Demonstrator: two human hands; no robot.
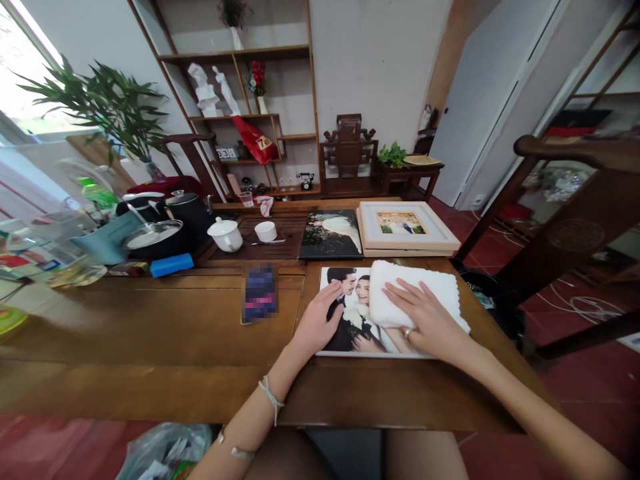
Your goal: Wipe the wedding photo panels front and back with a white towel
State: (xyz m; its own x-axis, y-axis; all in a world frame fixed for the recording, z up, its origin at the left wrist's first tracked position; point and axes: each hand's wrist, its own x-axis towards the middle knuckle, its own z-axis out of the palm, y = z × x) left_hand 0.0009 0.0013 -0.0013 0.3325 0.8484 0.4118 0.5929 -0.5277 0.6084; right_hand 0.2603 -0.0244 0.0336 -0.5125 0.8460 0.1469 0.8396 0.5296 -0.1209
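Left hand point(319, 320) open on photo panel point(356, 323), right hand point(426, 319) open on cloth point(443, 285), panel's long axis sideways, top away

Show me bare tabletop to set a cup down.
Widest: left of the blurred item, nearer than the blue block. Narrower: the strip between the photo and the near table edge. Crowded: back left, around the kettle and lidded cup; the photo, under white cloth, left hand and right hand.

Leafy plant point(113, 103): upper left.
White cup point(226, 237): left of centre, lid seated.
Blue block point(171, 265): middle left.
Carved chair point(349, 145): upper centre.
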